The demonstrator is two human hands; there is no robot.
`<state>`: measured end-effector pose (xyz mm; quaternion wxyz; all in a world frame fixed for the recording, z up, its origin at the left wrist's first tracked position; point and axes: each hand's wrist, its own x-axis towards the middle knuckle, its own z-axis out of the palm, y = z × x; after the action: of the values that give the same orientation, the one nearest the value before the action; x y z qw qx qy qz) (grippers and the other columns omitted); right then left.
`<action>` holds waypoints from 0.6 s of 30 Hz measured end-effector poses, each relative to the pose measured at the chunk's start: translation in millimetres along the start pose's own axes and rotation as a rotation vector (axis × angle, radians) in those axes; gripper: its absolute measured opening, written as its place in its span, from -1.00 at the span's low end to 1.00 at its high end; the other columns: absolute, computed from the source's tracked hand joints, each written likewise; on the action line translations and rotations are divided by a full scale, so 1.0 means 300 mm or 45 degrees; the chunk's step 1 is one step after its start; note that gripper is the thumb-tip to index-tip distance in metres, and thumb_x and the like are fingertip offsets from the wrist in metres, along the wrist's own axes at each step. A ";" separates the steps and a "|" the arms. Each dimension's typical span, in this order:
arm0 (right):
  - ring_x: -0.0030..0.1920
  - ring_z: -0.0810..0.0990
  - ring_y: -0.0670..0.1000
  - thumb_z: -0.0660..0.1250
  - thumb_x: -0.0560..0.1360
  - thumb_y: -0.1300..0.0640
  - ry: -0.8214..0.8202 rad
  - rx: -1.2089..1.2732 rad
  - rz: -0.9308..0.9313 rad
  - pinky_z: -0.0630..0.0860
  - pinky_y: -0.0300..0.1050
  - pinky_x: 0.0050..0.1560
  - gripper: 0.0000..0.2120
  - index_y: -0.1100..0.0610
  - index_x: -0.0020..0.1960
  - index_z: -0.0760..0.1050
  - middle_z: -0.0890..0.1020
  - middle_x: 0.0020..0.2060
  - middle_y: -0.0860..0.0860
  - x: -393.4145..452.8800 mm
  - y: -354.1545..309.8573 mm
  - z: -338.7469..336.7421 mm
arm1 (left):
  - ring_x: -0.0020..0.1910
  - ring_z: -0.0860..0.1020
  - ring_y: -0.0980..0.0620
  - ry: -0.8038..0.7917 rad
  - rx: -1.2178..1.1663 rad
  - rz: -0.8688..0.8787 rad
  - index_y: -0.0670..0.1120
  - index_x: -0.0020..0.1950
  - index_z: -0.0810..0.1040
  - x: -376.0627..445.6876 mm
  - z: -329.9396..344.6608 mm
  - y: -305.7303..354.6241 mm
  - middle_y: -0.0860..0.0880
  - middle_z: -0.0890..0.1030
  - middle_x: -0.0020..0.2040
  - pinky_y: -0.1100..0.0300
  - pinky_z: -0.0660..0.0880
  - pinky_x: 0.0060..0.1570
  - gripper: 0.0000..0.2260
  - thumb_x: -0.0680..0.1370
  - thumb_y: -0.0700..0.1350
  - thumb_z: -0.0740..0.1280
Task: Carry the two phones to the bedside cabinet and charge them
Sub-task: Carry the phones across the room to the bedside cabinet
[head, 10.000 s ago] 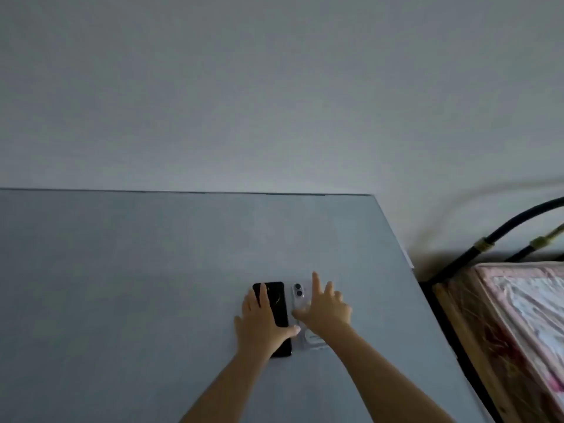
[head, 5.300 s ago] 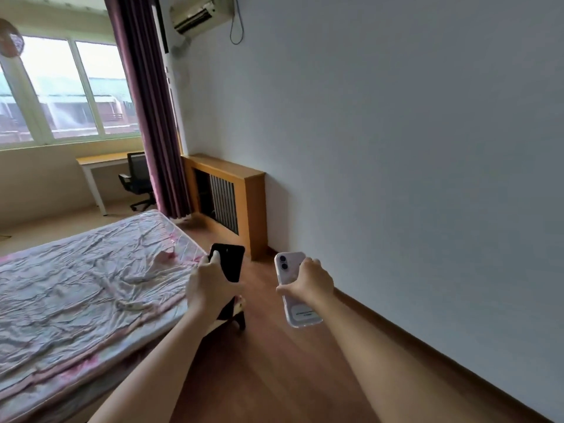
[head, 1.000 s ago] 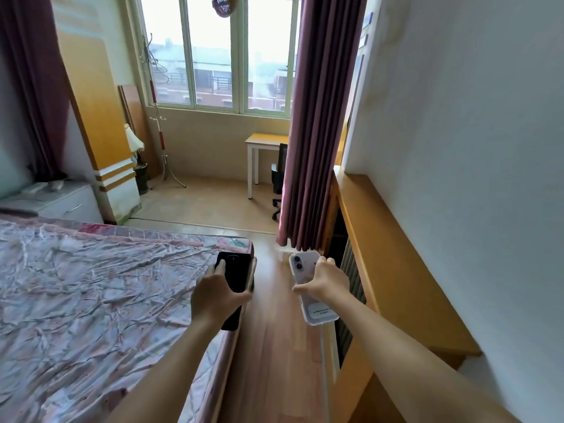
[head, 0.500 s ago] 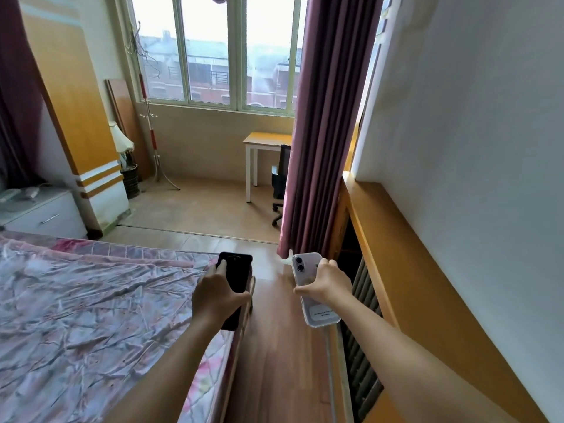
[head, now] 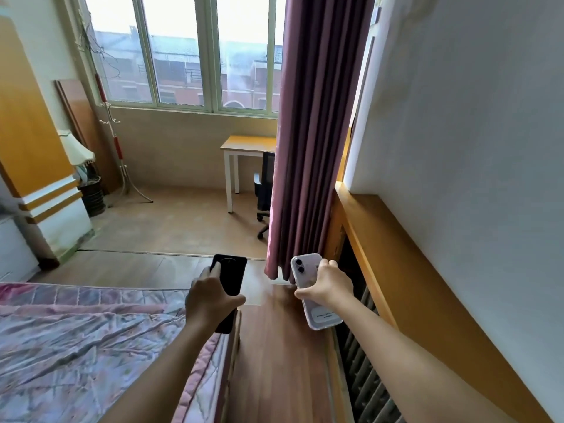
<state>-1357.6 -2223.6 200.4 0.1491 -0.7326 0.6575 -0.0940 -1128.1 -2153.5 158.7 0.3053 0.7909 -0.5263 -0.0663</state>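
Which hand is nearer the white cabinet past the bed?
Probably the left hand. It holds the black phone on the bed's side, where the white cabinet shows at the far left edge.

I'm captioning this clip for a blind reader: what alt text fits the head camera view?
A person's left hand grips a black phone and the right hand a white phone in a clear case, both held upright over a wooden floor, between a bed with a pink cover and a purple curtain.
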 end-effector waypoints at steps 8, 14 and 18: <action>0.07 0.57 0.06 0.49 0.22 -0.28 -0.025 -0.021 -0.051 0.51 -0.15 -0.17 -0.12 0.16 0.35 0.29 0.44 0.17 0.05 0.500 0.028 0.000 | -0.02 0.56 -0.20 0.019 -0.004 -0.094 -0.09 0.22 0.45 0.360 0.227 0.089 -0.10 0.57 0.01 0.09 0.45 -0.13 -0.31 0.12 0.09 0.42; 0.06 0.57 0.07 0.47 0.22 -0.25 -0.057 -0.054 -0.138 0.55 -0.09 -0.09 -0.20 0.16 0.29 0.32 0.45 0.15 0.04 0.808 -0.001 -0.001 | 0.03 0.56 -0.20 0.042 0.042 -0.191 -0.07 0.28 0.44 0.589 0.327 0.100 -0.10 0.59 0.08 0.07 0.49 -0.06 -0.25 0.11 0.12 0.42; 0.07 0.58 0.07 0.49 0.20 -0.25 -0.117 -0.051 -0.164 0.54 -0.09 -0.11 -0.17 0.16 0.30 0.32 0.45 0.17 0.04 0.989 -0.041 0.029 | 0.03 0.57 -0.21 0.034 0.090 -0.250 -0.06 0.28 0.45 0.748 0.373 0.072 -0.11 0.60 0.09 0.07 0.49 -0.07 -0.24 0.10 0.13 0.43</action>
<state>-1308.1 -2515.8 179.1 0.1579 -0.7798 0.6032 -0.0566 -1094.7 -2401.3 129.1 0.2762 0.8496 -0.4443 -0.0668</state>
